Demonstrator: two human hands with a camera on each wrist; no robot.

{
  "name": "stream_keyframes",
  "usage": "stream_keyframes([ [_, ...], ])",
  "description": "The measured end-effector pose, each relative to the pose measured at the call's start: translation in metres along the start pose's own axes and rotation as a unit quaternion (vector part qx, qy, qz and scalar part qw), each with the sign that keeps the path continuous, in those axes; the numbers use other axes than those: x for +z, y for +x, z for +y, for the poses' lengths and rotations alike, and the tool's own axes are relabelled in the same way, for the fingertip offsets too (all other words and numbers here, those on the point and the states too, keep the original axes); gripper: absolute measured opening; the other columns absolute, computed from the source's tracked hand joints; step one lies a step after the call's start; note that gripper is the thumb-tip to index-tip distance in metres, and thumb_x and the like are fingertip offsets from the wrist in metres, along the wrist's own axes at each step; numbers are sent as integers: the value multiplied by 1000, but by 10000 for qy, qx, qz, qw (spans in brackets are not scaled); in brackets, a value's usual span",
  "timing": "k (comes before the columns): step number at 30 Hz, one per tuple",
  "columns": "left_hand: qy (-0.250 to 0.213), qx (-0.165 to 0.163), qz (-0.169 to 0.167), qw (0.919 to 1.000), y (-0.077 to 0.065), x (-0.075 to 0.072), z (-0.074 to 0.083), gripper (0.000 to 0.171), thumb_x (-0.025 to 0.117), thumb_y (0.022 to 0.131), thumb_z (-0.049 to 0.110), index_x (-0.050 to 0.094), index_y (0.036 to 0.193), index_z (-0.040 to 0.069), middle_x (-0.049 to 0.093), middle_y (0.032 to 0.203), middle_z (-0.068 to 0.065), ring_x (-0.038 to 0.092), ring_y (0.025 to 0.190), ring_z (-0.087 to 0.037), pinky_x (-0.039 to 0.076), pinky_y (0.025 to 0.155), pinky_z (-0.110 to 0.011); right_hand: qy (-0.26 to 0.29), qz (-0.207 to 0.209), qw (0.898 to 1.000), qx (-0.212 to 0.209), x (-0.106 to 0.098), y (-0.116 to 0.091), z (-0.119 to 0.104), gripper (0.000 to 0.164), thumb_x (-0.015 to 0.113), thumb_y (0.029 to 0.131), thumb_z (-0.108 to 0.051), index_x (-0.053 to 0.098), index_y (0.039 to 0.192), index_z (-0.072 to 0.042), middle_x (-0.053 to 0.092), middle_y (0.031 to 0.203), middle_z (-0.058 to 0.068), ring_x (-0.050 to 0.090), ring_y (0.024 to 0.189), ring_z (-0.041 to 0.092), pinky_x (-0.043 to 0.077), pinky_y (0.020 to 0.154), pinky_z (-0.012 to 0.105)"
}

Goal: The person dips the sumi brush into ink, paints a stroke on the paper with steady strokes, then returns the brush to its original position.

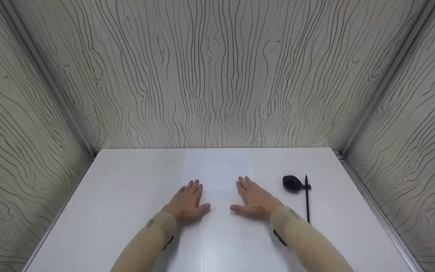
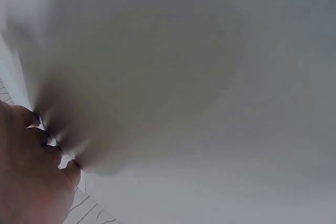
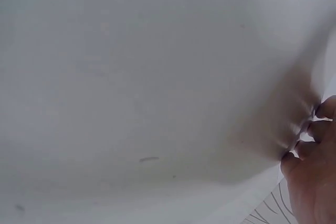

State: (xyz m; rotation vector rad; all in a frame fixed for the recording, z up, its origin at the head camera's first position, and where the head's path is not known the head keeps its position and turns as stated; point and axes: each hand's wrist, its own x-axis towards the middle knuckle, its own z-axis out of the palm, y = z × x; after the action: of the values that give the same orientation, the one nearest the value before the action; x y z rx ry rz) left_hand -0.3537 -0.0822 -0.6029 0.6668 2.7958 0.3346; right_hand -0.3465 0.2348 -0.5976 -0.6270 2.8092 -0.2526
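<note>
Pen (image 1: 307, 200) lies lengthwise, tip away, beside flat right hand (image 1: 256, 199).

The flat smooth tabletop (image 1: 127, 196) is plain white. The panelled walls (image 1: 217, 75) are pale beige with dark wavy wood-grain lines. The small rounded object (image 1: 292, 184) and thin stick (image 1: 307, 200), right, are black.

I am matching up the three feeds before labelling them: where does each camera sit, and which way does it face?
Head: looks forward and down at a white table, both flat hands, left hand, right hand, and a black bulb-ended tool.
Left wrist: beside the left hand, facing the tabletop close up.
Right wrist: beside the right hand, likewise.
Shared: all show the white table; each hand appears in the head view and its own wrist view.
</note>
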Motion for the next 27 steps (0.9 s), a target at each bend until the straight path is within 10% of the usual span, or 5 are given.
stream_keyframes([
  [27,-72,-1,-170,9998,-24,3,9,100,43,109,74,23,179,5,17,191,-15,16,179,-36,19,145,-58,45,-12,10000,-46,8,-23,-10,114,43,104,-87,22,179,-4,15,190,18,15,178,41,20,145,55],
])
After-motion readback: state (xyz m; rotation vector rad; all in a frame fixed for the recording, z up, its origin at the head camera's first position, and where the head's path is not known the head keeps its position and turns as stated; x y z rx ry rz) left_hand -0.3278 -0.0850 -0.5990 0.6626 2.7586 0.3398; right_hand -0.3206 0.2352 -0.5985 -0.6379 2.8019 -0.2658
